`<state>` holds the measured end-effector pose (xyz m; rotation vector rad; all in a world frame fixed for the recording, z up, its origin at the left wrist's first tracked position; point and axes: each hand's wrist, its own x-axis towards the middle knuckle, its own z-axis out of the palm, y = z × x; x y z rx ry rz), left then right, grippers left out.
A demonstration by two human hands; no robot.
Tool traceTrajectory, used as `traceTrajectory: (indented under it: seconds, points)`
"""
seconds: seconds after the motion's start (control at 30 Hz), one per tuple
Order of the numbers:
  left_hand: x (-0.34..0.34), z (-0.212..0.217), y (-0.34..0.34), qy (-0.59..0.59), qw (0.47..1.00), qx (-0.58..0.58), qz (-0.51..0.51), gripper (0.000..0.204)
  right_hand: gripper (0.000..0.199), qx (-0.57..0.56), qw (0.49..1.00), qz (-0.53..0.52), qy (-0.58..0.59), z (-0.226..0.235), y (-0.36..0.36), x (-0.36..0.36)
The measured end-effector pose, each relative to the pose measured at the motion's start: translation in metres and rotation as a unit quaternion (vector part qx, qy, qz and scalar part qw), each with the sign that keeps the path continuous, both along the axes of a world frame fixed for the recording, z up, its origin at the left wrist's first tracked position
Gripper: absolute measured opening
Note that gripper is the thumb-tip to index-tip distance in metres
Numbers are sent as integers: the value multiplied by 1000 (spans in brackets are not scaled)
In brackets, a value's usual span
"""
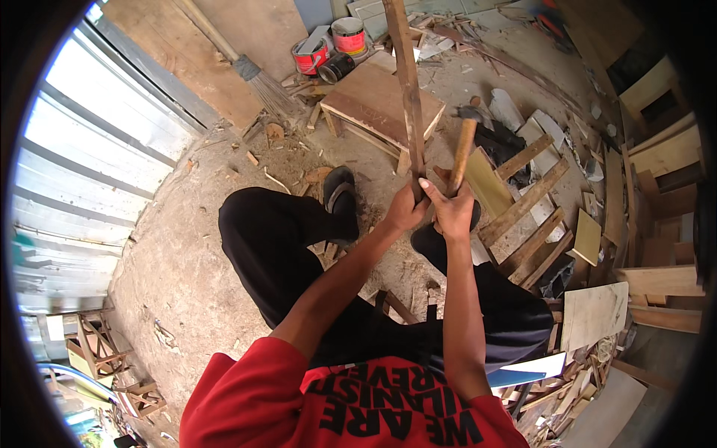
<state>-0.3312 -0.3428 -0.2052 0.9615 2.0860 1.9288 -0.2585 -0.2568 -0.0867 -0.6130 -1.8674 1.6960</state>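
Both my arms reach forward: left hand (404, 211) clenched around the long dark wooden stick (407, 82), right hand (454, 211) grasping the wooden-handled hammer (463, 149) beside it.

Low table (373, 97) ahead of the feet, paint cans (332, 48) behind it, broom (258, 78) left, pallet (530, 216) right

A long stick (407, 89) of dark, rough, matt wood is gripped; the hammer (462, 153) has a smooth, pale wooden handle. Glossy metal paint tins (328, 48) are seen beside a worn wooden board (377, 101) on dusty ground.
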Motion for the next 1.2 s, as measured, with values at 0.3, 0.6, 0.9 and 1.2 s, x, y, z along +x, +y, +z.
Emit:
traceTrajectory:
  seconds: [0.3,0.6,0.9,1.2]
  points:
    - [-17,-1,-22,7,973,-166,-161,44,47,81,994,49,-61,-62,11,5]
    - [-57,168,-44,-363,832,419,8,106,47,83,973,91,-198,-129,12,30]
    - [-63,114,-17,-165,948,264,70,87,72,133,961,57,-237,-174,9,59]
    - [-57,100,-4,-92,977,194,2,89,47,5,991,-41,-128,-159,16,69]
